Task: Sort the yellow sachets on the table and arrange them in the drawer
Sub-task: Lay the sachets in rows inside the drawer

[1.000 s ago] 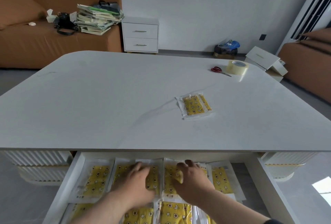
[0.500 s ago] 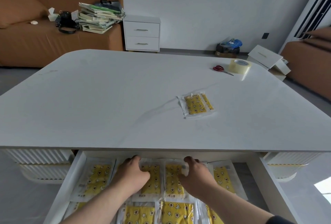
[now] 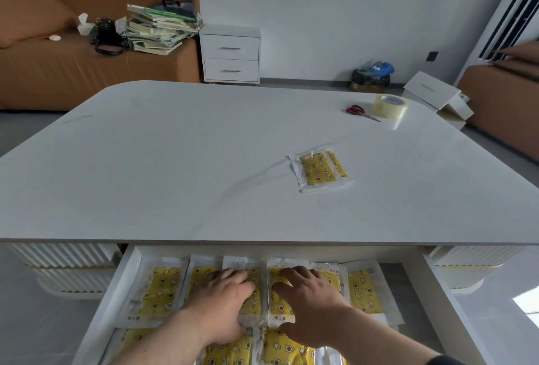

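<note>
Bright, even daylight from the 3 o'clock side, with a blown-out sun patch on the floor (image 3: 525,303) at 4 o'clock. Table (image 3: 175,175) top has a soft sheen and a pale reflection below the tape roll (image 3: 390,106) at 1 o'clock. Drawer (image 3: 437,291) at 6 o'clock sits in the tabletop's shade, dimmer but readable. Wide-angle bowing at the edges — wall lines at 2 o'clock lean. Slight softness along the bottom.

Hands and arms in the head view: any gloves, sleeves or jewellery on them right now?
The left hand and right hand are bare: no gloves, no rings or watch showing. The left forearm is uncovered as far as the frame reaches. The right forearm is bare up to a dark sleeve at the bottom edge.
</note>
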The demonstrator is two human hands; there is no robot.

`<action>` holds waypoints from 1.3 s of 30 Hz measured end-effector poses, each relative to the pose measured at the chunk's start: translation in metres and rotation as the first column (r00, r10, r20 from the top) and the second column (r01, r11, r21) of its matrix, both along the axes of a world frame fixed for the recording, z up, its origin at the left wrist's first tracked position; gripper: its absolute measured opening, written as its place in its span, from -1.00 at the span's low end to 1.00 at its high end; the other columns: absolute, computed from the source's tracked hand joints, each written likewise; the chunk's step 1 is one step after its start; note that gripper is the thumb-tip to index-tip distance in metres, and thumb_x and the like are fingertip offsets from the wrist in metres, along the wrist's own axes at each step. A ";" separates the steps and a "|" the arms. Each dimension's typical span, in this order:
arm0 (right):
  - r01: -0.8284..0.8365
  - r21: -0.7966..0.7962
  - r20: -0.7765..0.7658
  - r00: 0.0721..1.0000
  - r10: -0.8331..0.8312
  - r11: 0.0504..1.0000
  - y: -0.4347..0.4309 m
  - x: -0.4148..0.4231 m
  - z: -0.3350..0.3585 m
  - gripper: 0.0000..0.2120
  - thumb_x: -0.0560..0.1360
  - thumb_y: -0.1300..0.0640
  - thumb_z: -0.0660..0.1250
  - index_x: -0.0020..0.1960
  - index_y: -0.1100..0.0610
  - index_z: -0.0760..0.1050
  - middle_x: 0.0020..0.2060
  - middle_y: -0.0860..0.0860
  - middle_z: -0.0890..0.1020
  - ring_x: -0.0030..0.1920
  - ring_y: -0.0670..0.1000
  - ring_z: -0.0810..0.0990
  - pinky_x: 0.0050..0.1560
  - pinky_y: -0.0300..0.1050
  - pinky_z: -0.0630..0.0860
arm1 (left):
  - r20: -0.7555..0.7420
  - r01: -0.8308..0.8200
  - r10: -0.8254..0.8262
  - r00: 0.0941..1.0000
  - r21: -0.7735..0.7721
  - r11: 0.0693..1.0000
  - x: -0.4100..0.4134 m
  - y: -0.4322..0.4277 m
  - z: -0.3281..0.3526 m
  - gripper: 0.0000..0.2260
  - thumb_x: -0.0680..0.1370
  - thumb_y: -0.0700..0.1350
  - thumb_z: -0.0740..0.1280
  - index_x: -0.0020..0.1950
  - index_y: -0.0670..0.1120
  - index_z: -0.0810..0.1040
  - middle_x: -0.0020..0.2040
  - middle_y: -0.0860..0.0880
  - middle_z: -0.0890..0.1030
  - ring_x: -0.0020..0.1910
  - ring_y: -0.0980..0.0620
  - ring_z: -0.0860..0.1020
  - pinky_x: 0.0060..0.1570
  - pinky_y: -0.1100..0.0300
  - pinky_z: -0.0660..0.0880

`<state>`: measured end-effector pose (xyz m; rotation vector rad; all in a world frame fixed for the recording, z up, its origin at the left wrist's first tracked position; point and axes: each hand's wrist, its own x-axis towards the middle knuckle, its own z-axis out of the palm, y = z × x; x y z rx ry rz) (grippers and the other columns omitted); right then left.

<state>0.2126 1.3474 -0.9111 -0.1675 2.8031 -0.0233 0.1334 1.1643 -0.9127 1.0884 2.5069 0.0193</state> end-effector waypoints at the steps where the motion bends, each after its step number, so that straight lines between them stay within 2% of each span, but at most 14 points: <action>1: 0.000 0.005 0.003 1.000 0.000 1.000 0.000 0.000 -0.001 -0.40 0.50 -0.19 0.25 0.47 -0.03 0.25 0.51 0.05 0.19 0.49 0.11 0.13 0.49 0.09 0.09 | -0.003 -0.001 0.001 1.000 0.004 1.000 0.000 0.000 -0.001 -0.39 0.48 -0.01 0.37 0.50 0.02 0.25 0.58 0.00 0.10 0.55 -0.01 0.03 0.50 0.01 -0.11; 4: 0.019 0.011 0.022 1.000 -0.019 1.000 -0.001 -0.001 -0.003 -0.41 0.52 -0.18 0.23 0.49 -0.03 0.21 0.50 0.05 0.20 0.49 0.12 0.14 0.50 0.10 0.08 | 0.001 -0.011 0.011 1.000 0.028 1.000 -0.001 -0.001 -0.002 -0.39 0.48 -0.09 0.34 0.51 0.03 0.23 0.58 0.01 0.10 0.55 0.00 0.04 0.50 0.05 -0.10; 7: 0.031 0.002 0.029 0.999 -0.032 1.000 -0.002 -0.003 -0.005 -0.42 0.54 -0.16 0.23 0.49 -0.02 0.19 0.51 0.05 0.20 0.50 0.12 0.13 0.51 0.11 0.07 | 0.031 -0.015 0.015 0.999 0.015 1.000 -0.001 -0.001 -0.001 -0.37 0.47 -0.09 0.34 0.52 0.03 0.21 0.58 0.01 0.07 0.56 0.00 0.02 0.50 0.04 -0.10; 11: 0.079 -0.063 0.008 0.997 -0.079 0.995 0.000 -0.003 -0.004 -0.41 0.52 -0.19 0.22 0.48 -0.02 0.24 0.48 0.02 0.25 0.49 0.10 0.18 0.51 0.05 0.09 | 0.045 -0.024 0.023 0.999 0.021 1.000 0.000 0.001 0.000 -0.36 0.47 0.10 0.30 0.51 0.01 0.21 0.59 0.00 0.03 0.56 -0.01 -0.01 0.50 0.02 -0.12; 14: 0.159 -0.133 -0.040 0.985 -0.166 0.978 0.005 -0.004 -0.005 -0.48 0.56 -0.13 0.21 0.47 0.02 0.31 0.48 -0.01 0.30 0.48 0.07 0.23 0.50 -0.01 0.13 | 0.014 -0.061 0.060 0.998 0.058 0.996 0.000 0.002 0.000 -0.45 0.56 0.00 0.26 0.53 -0.02 0.18 0.60 -0.02 -0.03 0.57 -0.04 -0.04 0.50 0.04 -0.11; 17: 0.183 -0.134 -0.042 0.981 -0.190 0.974 0.008 -0.005 -0.006 -0.52 0.57 -0.08 0.24 0.46 -0.01 0.33 0.45 -0.05 0.33 0.45 0.05 0.26 0.47 -0.05 0.17 | -0.010 -0.082 0.083 0.997 0.091 0.992 0.000 0.000 -0.001 -0.48 0.59 -0.12 0.24 0.54 -0.01 0.18 0.59 -0.02 0.02 0.56 -0.03 -0.01 0.50 0.05 -0.08; 21: 0.189 -0.132 -0.025 0.981 -0.194 0.973 0.010 -0.006 -0.010 -0.54 0.58 -0.06 0.23 0.45 -0.03 0.34 0.43 -0.06 0.37 0.43 0.06 0.30 0.45 -0.04 0.21 | -0.009 -0.078 0.079 0.997 0.090 0.993 -0.001 -0.001 -0.003 -0.50 0.60 -0.09 0.23 0.53 0.03 0.20 0.58 0.02 0.10 0.56 0.00 0.03 0.51 0.04 -0.07; 27: 0.211 -0.165 0.000 0.977 -0.214 0.963 0.010 -0.007 -0.011 -0.54 0.59 -0.06 0.23 0.46 -0.06 0.32 0.43 -0.10 0.38 0.44 0.05 0.29 0.46 -0.03 0.22 | -0.005 -0.085 0.086 0.996 0.094 0.992 -0.002 -0.001 -0.005 -0.51 0.60 -0.13 0.22 0.53 0.04 0.22 0.58 0.02 0.11 0.56 0.00 0.04 0.52 0.03 -0.07; 30: 0.221 -0.197 -0.012 0.974 -0.228 0.955 0.011 -0.007 -0.007 -0.55 0.58 -0.05 0.25 0.45 -0.04 0.35 0.42 -0.10 0.39 0.43 0.04 0.31 0.46 -0.06 0.24 | 0.022 -0.101 0.100 0.995 0.097 0.990 -0.002 0.001 0.000 -0.51 0.60 -0.09 0.24 0.52 0.04 0.23 0.58 0.03 0.11 0.55 0.01 0.05 0.53 0.04 -0.05; 33: 0.243 -0.270 -0.012 0.967 -0.255 0.932 0.011 -0.006 0.004 -0.53 0.57 -0.05 0.26 0.47 -0.05 0.33 0.43 -0.11 0.40 0.42 0.00 0.34 0.44 -0.09 0.29 | 0.082 -0.151 0.138 0.987 0.176 0.973 -0.002 0.006 0.015 -0.55 0.59 -0.09 0.25 0.49 0.04 0.30 0.53 0.05 0.25 0.50 0.03 0.21 0.48 0.11 0.11; 36: 0.304 -0.372 0.017 0.947 -0.321 0.877 0.009 -0.002 0.022 -0.54 0.55 -0.08 0.29 0.43 -0.07 0.38 0.39 -0.10 0.46 0.36 -0.03 0.44 0.36 -0.13 0.38 | 0.235 -0.289 0.225 0.946 0.285 0.914 0.002 0.015 0.040 -0.65 0.59 -0.06 0.26 0.39 0.08 0.44 0.39 0.08 0.46 0.30 0.08 0.47 0.28 0.19 0.37; 39: 0.344 -0.461 0.013 0.924 -0.381 0.818 0.010 0.005 0.046 -0.60 0.52 -0.06 0.31 0.34 -0.05 0.48 0.26 -0.11 0.57 0.22 -0.08 0.54 0.23 -0.19 0.46 | 0.321 -0.349 0.240 0.916 0.347 0.870 0.007 0.020 0.069 -0.65 0.58 -0.01 0.28 0.37 0.08 0.45 0.33 0.12 0.50 0.23 0.15 0.47 0.23 0.26 0.38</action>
